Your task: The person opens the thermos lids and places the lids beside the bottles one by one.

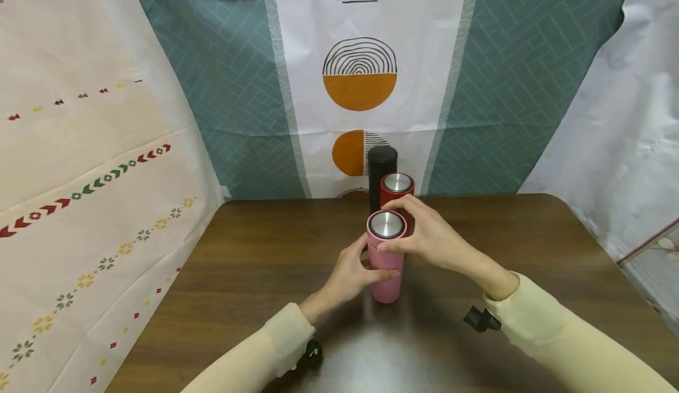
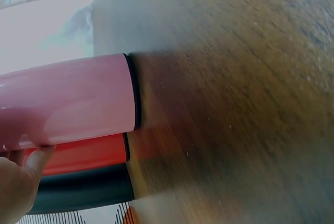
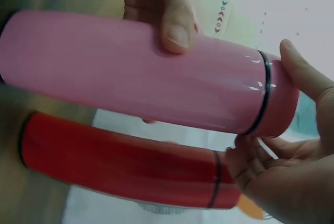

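A pink thermos [image 1: 386, 263] with a silver-topped lid [image 1: 386, 224] stands upright on the table. Its body is gripped by my left hand [image 1: 351, 274], thumb across the front. My right hand [image 1: 429, 234] pinches the lid's rim between thumb and fingers, which the right wrist view shows at the pink lid [image 3: 282, 98]. Just behind is a red thermos [image 1: 398, 185], partly hidden by the pink one and my right hand. A black thermos [image 1: 382, 163] stands behind the red one. The left wrist view shows the pink thermos's base [image 2: 133, 92] at the table surface.
The brown wooden table [image 1: 276, 240] extends to both sides of the thermoses. A patterned cloth [image 1: 359, 75] hangs behind its far edge. Light cloths [image 1: 106, 204] drape along the left and right sides.
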{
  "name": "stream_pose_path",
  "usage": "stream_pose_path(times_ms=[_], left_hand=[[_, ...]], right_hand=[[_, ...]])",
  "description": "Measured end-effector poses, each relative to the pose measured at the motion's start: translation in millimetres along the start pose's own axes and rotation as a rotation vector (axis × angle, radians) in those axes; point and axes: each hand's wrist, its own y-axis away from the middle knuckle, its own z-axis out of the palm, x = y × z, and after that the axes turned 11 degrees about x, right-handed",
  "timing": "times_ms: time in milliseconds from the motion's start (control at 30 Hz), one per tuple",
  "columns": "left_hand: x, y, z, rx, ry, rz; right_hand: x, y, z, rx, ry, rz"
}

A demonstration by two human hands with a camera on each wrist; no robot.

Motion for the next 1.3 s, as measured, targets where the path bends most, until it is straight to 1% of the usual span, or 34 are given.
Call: stream_pose_path(times_ms=[100, 167, 300, 400, 467, 533, 600, 733, 833, 900, 933, 1000, 1100, 1200, 1300], left_hand=[[-0.2, -1.2, 0.1, -0.013, 0.01, 0.006], [-0.1, -1.5, -0.1, -0.016, 0.016, 0.011], [0.4, -1.4, -1.1, -0.014, 0.02, 0.006], [0.3, -1.6, -1.3, -0.011, 0.015, -0.005], [0.4, -1.6, -1.0, -0.009, 0.012, -0.008], [0.3, -1.5, -0.5, -0.004, 0.004, -0.007], [0.3, -1.2, 0.0, -0.002, 0.005, -0.003], [0.2, -0.4, 0.2, 0.002, 0.006, 0.004], [-0.4, 0.1, 0.1, 0.005, 0.004, 0.003], [-0.9, 0.6, 0.5, 0.009, 0.007, 0.002], [-1.2, 0.6, 0.9, 0.009, 0.008, 0.001], [-1.4, 0.2, 1.4, 0.008, 0.017, 0.002], [-1.5, -0.2, 1.5, 0.003, 0.029, 0.006], [-1.7, -0.2, 0.7, 0.0, 0.039, 0.009], [-2.7, 0.0, 0.1, -0.004, 0.035, 0.005]], right_hand=[[6, -1.5, -1, -0.01, -0.036, -0.003], [10, -4.2, -3, -0.039, -0.055, -0.015], [18, -12.0, -8, -0.144, -0.134, -0.041], [22, -17.8, -11, -0.228, -0.212, -0.024], [24, -18.0, -12, -0.252, -0.242, 0.005], [24, -14.3, -11, -0.241, -0.242, 0.031], [23, -7.4, -9, -0.202, -0.226, 0.057], [18, 6.6, 1, -0.07, -0.172, 0.072], [12, 11.9, 10, 0.041, -0.122, 0.063], [11, 13.0, 13, 0.089, -0.113, 0.059], [10, 12.8, 13, 0.1, -0.108, 0.06], [10, 11.1, 12, 0.106, -0.097, 0.06], [12, 7.5, 7, 0.074, -0.078, 0.052], [15, 3.6, 2, 0.017, -0.076, 0.028], [20, -1.2, -3, -0.065, -0.119, 0.012]])
